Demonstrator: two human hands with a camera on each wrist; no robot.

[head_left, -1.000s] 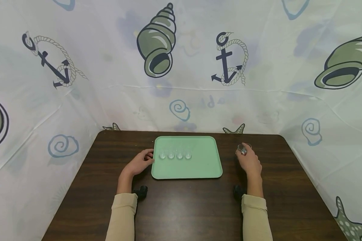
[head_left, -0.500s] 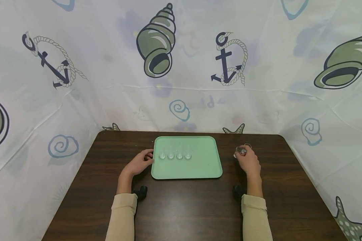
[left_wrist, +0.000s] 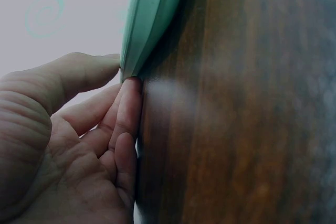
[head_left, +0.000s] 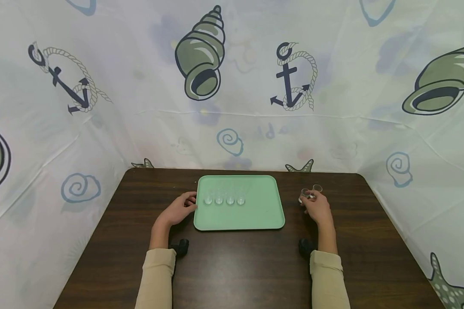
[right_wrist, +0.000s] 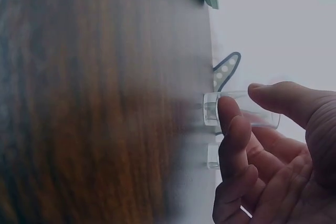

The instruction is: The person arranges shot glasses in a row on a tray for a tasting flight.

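A pale green tray (head_left: pixel 261 214) lies on the dark wooden table. My left hand (head_left: pixel 179 208) pinches its left rim: in the left wrist view the thumb is on top of the tray edge (left_wrist: pixel 149 22) and the fingers are at its underside. Several small clear shot glasses (head_left: pixel 219 199) stand in a row on the tray's left half. Right of the tray, my right hand (head_left: pixel 320 208) holds another shot glass (right_wrist: pixel 211 109) between thumb and fingers, upright, its base close over the table. A second shot glass (head_left: pixel 317 188) stands just behind that hand, partly hidden by the fingers.
The brown wooden table (head_left: pixel 239 270) extends around the tray and both forearms. A white cloth (head_left: pixel 251 137) printed with shells and anchors hangs behind and at both sides. Dark wrist camera mounts (head_left: pixel 181 246) sit by the wrists.
My right hand has shifted slightly left and lower, and the glass in it has moved left, showing more of the glass behind. The left hand and tray have stayed in place.
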